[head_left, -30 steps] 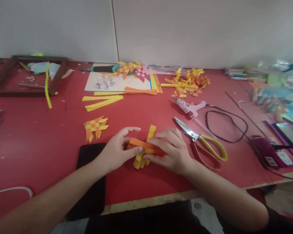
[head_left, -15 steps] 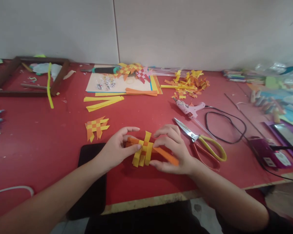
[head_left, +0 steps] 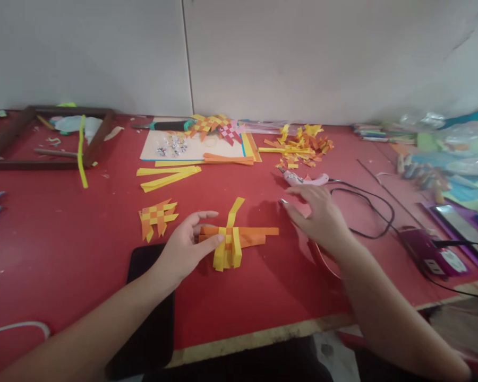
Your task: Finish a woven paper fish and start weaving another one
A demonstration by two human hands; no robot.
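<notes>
My left hand [head_left: 187, 246] pinches the left end of a half-woven piece of orange and yellow paper strips [head_left: 233, 239] lying on the red table [head_left: 63, 223]. My right hand [head_left: 316, 215] is off the strips, fingers stretched out flat, hovering over the scissors, whose tip [head_left: 282, 201] barely shows beyond my fingers. A pink glue gun [head_left: 305, 179] lies just beyond that hand. A finished woven orange-yellow piece [head_left: 157, 216] sits left of my left hand.
A black phone [head_left: 149, 305] lies under my left forearm. Loose yellow strips [head_left: 169, 175], a paper sheet with small beads [head_left: 191, 146], a scrap pile [head_left: 300, 143], a wooden frame [head_left: 48, 138], a black cable [head_left: 366, 207] and a purple plug box [head_left: 432, 249] surround the work.
My right hand let go of the woven strips and moved right and back over the scissors, fingers opening. The left hand kept its hold; the camera tilted a little.
</notes>
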